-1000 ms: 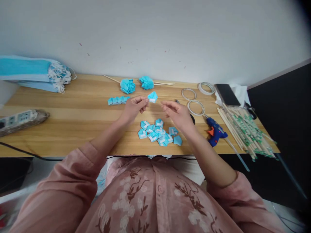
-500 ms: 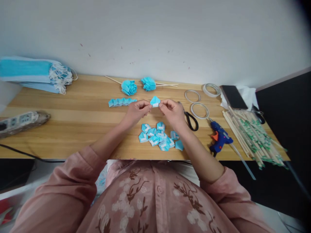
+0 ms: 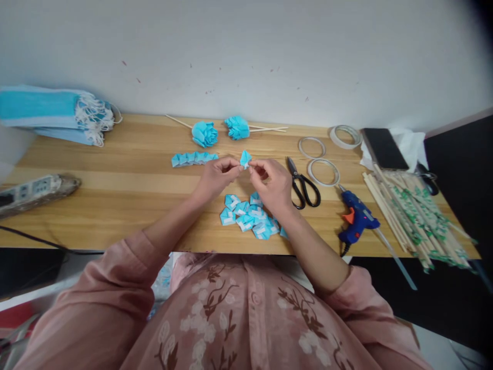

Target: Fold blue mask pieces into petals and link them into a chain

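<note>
Two hands of mine meet over the bench, pinching one small folded blue piece between them. My left hand has thumb and fingertips closed on its left side; my right hand nips its right side, thumb and forefinger nearly together at the tips.

Just beyond my left knuckles lies a row of folded pieces, and past it two blue fabric roses on thin sticks. Nearer me, a loose pile of folded pieces sits between my forearms, the right one covering part of it.

The black-handled scissors lie just right of my right hand, so they and the tape rolls crowd that side. Farther right come the blue glue gun, its glue stick poking past the near edge, the wrapped chopsticks heaped by the right edge, and a phone on white tissue.

My roomiest side is the left: plain wood runs from my forearm to the power strip, with the stack of face masks at the back corner. The wall closes the far edge; my shirt is at the near one.
</note>
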The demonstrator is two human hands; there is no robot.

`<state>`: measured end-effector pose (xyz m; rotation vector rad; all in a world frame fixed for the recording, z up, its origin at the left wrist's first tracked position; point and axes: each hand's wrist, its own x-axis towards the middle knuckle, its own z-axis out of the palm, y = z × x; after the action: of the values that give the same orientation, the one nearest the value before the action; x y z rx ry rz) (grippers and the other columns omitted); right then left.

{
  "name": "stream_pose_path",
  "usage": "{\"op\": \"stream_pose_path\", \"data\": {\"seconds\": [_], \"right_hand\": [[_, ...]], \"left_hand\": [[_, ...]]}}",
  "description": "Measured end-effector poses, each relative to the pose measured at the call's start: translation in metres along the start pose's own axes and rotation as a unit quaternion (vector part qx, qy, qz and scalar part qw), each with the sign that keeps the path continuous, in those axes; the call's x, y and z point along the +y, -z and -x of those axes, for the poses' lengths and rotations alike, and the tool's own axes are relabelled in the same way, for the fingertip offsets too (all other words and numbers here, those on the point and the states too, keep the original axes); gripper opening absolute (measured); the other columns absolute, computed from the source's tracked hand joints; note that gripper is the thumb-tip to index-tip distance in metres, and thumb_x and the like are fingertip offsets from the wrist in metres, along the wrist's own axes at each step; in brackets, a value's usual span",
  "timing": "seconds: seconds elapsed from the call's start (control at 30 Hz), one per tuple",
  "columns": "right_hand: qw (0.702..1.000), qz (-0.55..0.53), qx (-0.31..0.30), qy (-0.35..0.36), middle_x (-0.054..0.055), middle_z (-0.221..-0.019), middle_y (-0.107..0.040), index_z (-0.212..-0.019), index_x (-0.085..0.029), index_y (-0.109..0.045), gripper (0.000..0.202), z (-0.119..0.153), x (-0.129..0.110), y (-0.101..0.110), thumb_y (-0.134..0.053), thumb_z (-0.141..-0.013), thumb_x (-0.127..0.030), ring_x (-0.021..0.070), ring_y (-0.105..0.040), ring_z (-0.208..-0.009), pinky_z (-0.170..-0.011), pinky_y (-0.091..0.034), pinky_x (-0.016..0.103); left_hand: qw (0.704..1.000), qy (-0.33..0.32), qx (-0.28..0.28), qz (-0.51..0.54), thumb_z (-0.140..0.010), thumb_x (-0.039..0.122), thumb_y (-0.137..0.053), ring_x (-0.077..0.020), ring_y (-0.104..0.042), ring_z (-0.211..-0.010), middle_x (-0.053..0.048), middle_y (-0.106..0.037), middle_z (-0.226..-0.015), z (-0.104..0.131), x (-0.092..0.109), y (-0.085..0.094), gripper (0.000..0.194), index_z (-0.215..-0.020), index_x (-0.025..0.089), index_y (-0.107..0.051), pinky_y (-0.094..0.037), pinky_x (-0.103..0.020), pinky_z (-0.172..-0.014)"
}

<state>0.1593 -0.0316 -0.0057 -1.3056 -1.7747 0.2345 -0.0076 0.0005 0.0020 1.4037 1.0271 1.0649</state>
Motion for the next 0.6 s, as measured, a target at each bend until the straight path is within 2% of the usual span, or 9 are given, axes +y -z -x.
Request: {"op": "stream_pose_path", "data": {"seconds": [0.23, 0.43, 0.6], "right_hand": [[1.000, -0.002, 0.002, 0.015, 0.004, -0.085, -0.072, -0.096, -0.023, -0.070, 0.013, 0.0017, 0.0016, -0.0016, -0.058, -0.094, -0.025, 0.0178, -0.065, -0.078, -0.072, -0.051, 0.032], [1.000, 0.022, -0.005, 0.008, 0.002, -0.082, -0.071, -0.091, -0.024, -0.070, 0.013, 0.0020, 0.0015, -0.0016, -0.057, -0.094, -0.026, 0.0176, -0.064, -0.075, -0.070, -0.050, 0.031], [1.000, -0.008, 0.001, 0.004, 0.002, -0.080, -0.072, -0.089, -0.022, -0.071, 0.014, 0.0018, 0.0009, -0.0011, -0.057, -0.093, -0.025, 0.0166, -0.063, -0.072, -0.069, -0.049, 0.030]], "left_hand": [[1.000, -0.014, -0.012, -0.016, -0.073, 0.035, -0.068, -0.0086, -0.040, -0.054, 0.004, -0.051, -0.057, 0.0012, 0.0033, -0.0001, 0.018, -0.066, 0.018, -0.065, -0.034, -0.024, -0.053], [0.997, -0.039, 0.001, -0.065, -0.074, 0.035, -0.067, -0.0119, -0.050, -0.063, 0.000, -0.062, -0.066, 0.0025, 0.0024, -0.0015, 0.018, -0.069, 0.018, -0.069, -0.041, -0.025, -0.061], [0.995, -0.058, -0.001, -0.082, -0.076, 0.033, -0.066, -0.0127, -0.053, -0.066, -0.001, -0.064, -0.068, 0.0021, -0.0006, -0.0005, 0.018, -0.068, 0.018, -0.069, -0.041, -0.025, -0.063]]}}
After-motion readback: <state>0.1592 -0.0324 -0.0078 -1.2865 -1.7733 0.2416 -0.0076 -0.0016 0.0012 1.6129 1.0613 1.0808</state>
